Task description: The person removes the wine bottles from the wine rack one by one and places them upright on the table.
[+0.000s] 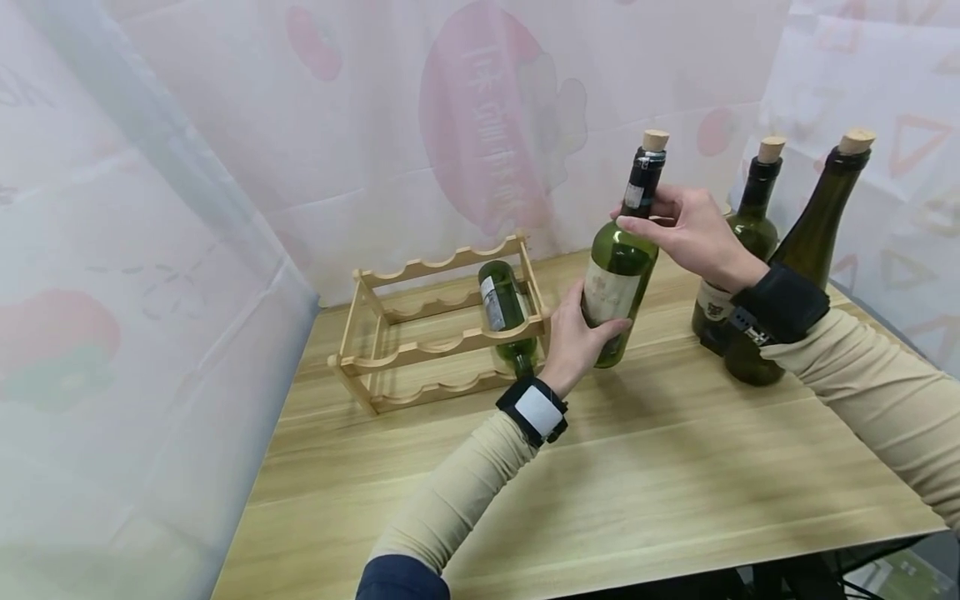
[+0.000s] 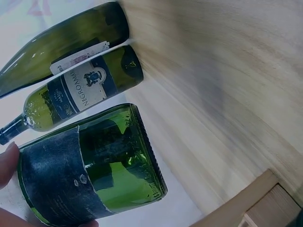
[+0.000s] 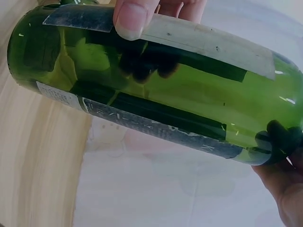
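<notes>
A green wine bottle [image 1: 624, 254] with a cork leans slightly right between my two hands, its base appearing raised over the table. My left hand [image 1: 576, 340] grips its lower body, thumb across the pale label. Up at the neck and shoulder, my right hand [image 1: 693, 233] pinches the glass between thumb and fingers. Left of the bottle stands a wooden wine rack [image 1: 420, 347]. One green bottle [image 1: 504, 296] lies in the rack's right end, neck toward me. In the right wrist view the held bottle [image 3: 189, 99] spans the frame, with a thumb [image 3: 132, 20] pressed on its label.
Two corked bottles stand at the right: one with a dark, printed label [image 2: 85, 85] and a taller olive-green one [image 1: 813, 225], partly behind my right wrist. A printed curtain [image 1: 360, 142] hangs behind and beside the wooden table [image 1: 637, 492]. The table's front edge is near me.
</notes>
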